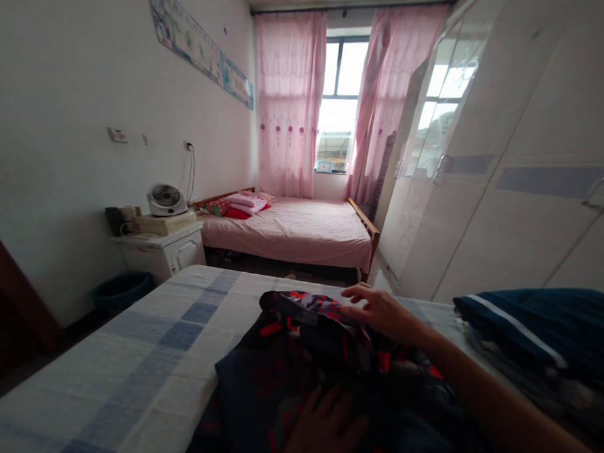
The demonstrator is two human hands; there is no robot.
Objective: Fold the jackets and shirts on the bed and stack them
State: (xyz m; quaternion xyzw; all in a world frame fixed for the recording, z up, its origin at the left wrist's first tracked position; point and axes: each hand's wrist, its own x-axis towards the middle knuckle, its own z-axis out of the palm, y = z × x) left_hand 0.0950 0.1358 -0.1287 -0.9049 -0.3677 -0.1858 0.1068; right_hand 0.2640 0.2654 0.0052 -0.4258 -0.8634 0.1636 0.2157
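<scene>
A dark garment with a red and grey print lies bunched in front of me; its exact kind is hard to make out. Flat on its near part rests my left hand, fingers spread, partly lost in shadow and cut by the bottom edge of the view. Over the far right part of the garment reaches my right hand. Its fingers are stretched to the left and apart, close above the patterned cloth, and I see no cloth pinched between them.
The garment lies on a bed with a striped sheet. Dark blue folded clothes are piled at the right. Beyond stand a pink bed, a white cabinet with a fan, a bin and a wardrobe.
</scene>
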